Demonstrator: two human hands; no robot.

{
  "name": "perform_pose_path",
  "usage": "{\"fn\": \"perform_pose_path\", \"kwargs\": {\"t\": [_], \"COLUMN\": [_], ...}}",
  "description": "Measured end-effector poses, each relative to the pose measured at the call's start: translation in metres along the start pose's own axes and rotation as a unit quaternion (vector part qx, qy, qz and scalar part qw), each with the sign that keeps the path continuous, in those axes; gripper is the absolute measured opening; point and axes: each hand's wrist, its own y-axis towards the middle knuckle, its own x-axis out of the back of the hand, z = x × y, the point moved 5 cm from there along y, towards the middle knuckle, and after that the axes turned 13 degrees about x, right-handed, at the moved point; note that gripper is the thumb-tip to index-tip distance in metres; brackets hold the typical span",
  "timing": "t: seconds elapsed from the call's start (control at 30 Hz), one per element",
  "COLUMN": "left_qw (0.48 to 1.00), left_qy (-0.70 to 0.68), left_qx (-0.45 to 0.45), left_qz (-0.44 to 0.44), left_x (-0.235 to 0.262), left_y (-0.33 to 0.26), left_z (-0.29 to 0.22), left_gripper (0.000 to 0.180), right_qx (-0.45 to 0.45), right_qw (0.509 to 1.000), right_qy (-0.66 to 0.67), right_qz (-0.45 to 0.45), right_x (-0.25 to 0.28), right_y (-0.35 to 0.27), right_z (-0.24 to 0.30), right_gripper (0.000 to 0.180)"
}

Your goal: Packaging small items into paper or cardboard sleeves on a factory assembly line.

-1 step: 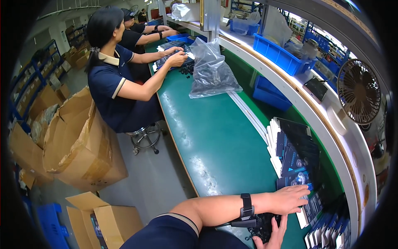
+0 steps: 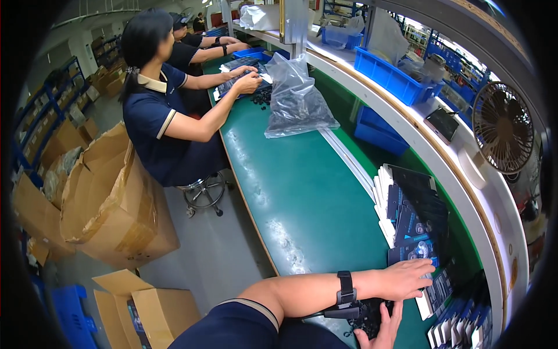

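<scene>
My left hand (image 2: 407, 279) reaches across to the right, a black band around its wrist. Its fingers are stretched out over the near end of a fanned stack of dark blue printed flat boxes (image 2: 414, 224) with white edges. Just below it, my right hand (image 2: 385, 331) is at the lower edge, thumb and fingers apart beside a pile of small black parts (image 2: 366, 317). The left forearm and wrist cover part of that pile. No held thing shows in either hand.
The green table (image 2: 290, 198) stretches away. More flat boxes (image 2: 462, 323) stand at the lower right. Farther off lies a clear bag of black parts (image 2: 299, 104); a co-worker (image 2: 168, 110) sits at the left. A fan (image 2: 503, 128) and blue bin (image 2: 388, 75) occupy the shelf.
</scene>
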Motion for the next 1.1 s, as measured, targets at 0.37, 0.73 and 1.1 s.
{"fn": "perform_pose_path", "kwargs": {"t": [0.37,0.73,1.1], "left_qw": [0.932,0.928,0.981], "left_qy": [-0.259,-0.29,0.004], "left_qx": [0.12,0.16,0.108], "left_qz": [0.222,0.172,0.163], "left_x": [0.004,0.011,-0.003], "left_y": [-0.005,0.025,0.004], "left_z": [-0.001,0.0,-0.009], "left_gripper": [0.038,0.03,0.039], "right_qx": [0.087,0.077,-0.082], "right_qw": [0.994,0.954,0.975], "right_qy": [-0.001,0.096,-0.133], "right_qz": [-0.063,-0.274,-0.16], "right_x": [0.007,0.061,0.06], "right_y": [0.033,0.003,-0.005], "right_z": [-0.008,-0.076,-0.097], "right_gripper": [0.033,0.022,0.032]}}
